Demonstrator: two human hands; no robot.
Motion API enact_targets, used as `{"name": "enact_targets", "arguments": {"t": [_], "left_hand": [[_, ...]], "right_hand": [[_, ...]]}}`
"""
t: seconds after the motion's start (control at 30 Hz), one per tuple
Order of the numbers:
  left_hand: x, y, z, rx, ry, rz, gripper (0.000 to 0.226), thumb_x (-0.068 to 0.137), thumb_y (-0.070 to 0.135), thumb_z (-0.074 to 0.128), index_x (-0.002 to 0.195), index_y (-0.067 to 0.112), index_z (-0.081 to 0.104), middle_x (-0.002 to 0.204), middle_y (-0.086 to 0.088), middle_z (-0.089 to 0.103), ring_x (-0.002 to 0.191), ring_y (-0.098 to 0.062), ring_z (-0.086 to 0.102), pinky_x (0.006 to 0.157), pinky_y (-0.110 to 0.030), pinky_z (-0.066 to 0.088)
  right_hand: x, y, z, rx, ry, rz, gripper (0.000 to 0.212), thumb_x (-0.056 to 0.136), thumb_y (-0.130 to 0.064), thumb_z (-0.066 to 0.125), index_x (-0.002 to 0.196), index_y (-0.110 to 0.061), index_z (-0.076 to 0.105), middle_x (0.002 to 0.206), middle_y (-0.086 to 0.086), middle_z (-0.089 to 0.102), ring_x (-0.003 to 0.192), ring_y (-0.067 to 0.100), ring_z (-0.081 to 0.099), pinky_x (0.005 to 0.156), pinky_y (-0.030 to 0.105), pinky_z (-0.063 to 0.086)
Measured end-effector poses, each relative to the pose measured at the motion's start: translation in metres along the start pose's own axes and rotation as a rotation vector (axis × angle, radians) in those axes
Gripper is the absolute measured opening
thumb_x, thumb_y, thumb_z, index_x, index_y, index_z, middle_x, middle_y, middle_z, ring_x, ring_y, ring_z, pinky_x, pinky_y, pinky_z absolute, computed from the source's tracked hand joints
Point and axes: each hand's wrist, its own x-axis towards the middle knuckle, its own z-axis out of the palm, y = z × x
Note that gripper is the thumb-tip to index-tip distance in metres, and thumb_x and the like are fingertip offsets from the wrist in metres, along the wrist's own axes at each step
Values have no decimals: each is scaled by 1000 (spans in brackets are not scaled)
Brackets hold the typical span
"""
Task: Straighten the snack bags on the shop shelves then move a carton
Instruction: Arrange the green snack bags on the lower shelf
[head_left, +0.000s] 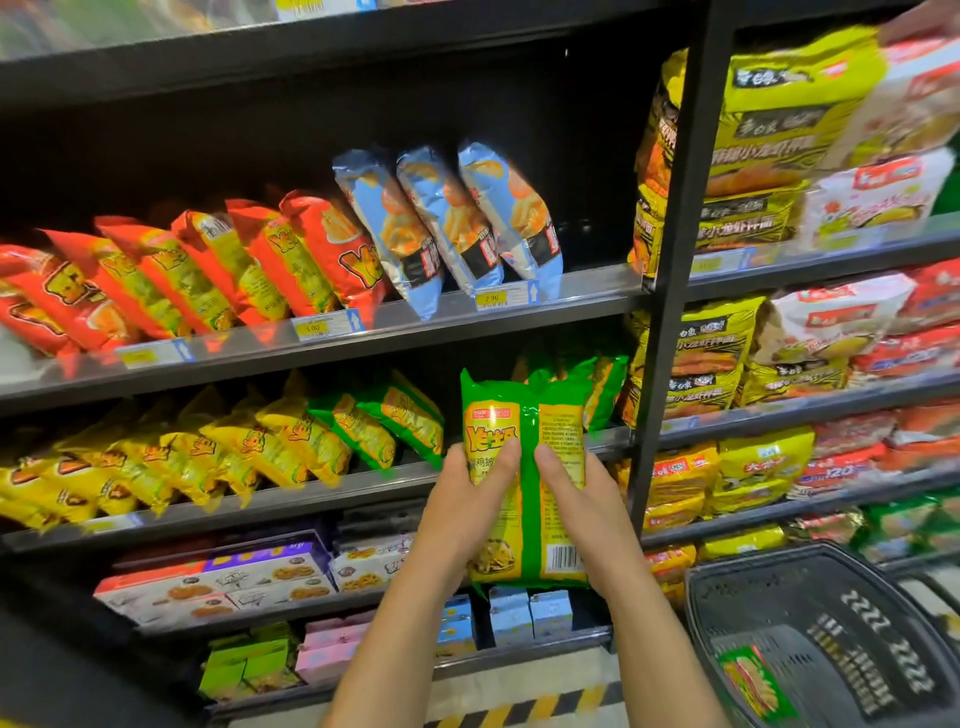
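Head view: both hands on 1 green-and-yellow snack pack (524, 415), held up in front of the right end of the middle shelf (311, 493). Grip: left hand (467, 499) grasps the pack's left edge with thumb across the front below the logo, and right hand (582, 514) grasps the right edge with thumb on the printed panel. Pack sits between the 2 palms, top half clear above the thumbs, bottom edge down by the wrists. Long axis vertical, top seal up, flat face toward camera. Left half shows the logo, right half fine print plus barcode low right, with a green strip down the middle; cannot tell if it's 1 pack or 2 side by side. Glossy, puffy. Behind it, green bags (384, 426) lean left on that shelf, yellow bags (260, 447) further left. Black basket (831, 587) near right.
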Motion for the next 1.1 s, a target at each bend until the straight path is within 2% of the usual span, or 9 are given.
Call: {"name": "enact_targets", "arguments": {"t": [0.17, 0.37, 0.43, 0.67, 0.8, 0.87, 0.93, 1.0, 1.1], "left_hand": [[1, 16, -16, -258, -142, -137, 74, 90, 80, 33, 130, 28, 67, 119, 3, 79, 115, -18, 73, 104, -47, 54], [4, 15, -20, -483, -66, -223, 79, 102, 72, 32, 148, 10, 50, 129, -11, 75, 119, -30, 72, 103, -52, 55], [2, 16, -19, -479, -77, -228, 78, 102, 71, 33, 148, 10, 50, 129, -12, 74, 121, -32, 70, 108, -55, 52], [-8, 25, -5, -260, -206, -146, 55, 98, 69, 50, 136, 31, 64, 127, 2, 76, 117, -18, 73, 107, -49, 53], [-6, 17, 4, -73, -35, -128, 96, 75, 92, 57, 149, 33, 42, 139, 7, 62, 125, -23, 65, 104, -54, 54], [3, 4, -1, -79, -1, -170, 111, 61, 102, 58, 153, 42, 41, 152, 6, 55, 136, -27, 58, 110, -58, 48], [7, -4, -7, -187, -35, -228, 103, 63, 100, 61, 147, 41, 54, 149, 2, 61, 133, -28, 62, 110, -59, 47], [-2, 1, -10, -301, -88, -252, 78, 82, 87, 57, 137, 33, 67, 133, -4, 73, 122, -31, 71, 110, -58, 49], [-3, -4, -14, -499, -166, -269, 72, 94, 73, 47, 136, 18, 68, 130, -17, 73, 120, -36, 71, 107, -55, 51]], "right_hand": [[2, 8, -18, 254, -30, 145, 55, 89, -61, 57, 130, -25, 69, 122, 3, 77, 116, 25, 72, 106, 53, 53], [0, 14, -26, 444, -61, 256, 58, 94, -56, 49, 130, -15, 67, 120, 18, 76, 103, 31, 77, 82, 45, 63], [0, 13, -27, 421, -67, 246, 56, 96, -56, 48, 130, -16, 67, 118, 17, 77, 102, 30, 77, 78, 43, 64], [-6, -8, -12, -26, -21, 57, 50, 90, -66, 51, 126, -35, 67, 116, -11, 78, 109, 9, 73, 103, 46, 56], [-14, -25, 2, -274, -19, -32, 50, 96, -73, 34, 130, -44, 56, 121, -24, 63, 112, -1, 60, 94, 27, 47], [-15, -29, -3, -274, -30, 3, 59, 98, -75, 22, 134, -45, 57, 128, -21, 56, 121, 2, 53, 104, 33, 42], [-15, -33, -11, -172, -64, 54, 63, 92, -84, 18, 114, -48, 66, 127, -13, 68, 122, 10, 63, 108, 42, 47], [-14, -37, -21, -41, -62, 117, 71, 87, -87, 20, 111, -40, 67, 115, 1, 77, 107, 22, 73, 96, 49, 58], [-13, -44, -29, 73, -84, 114, 83, 92, -76, 19, 122, -16, 66, 100, 11, 79, 78, 26, 76, 63, 39, 60]]}}
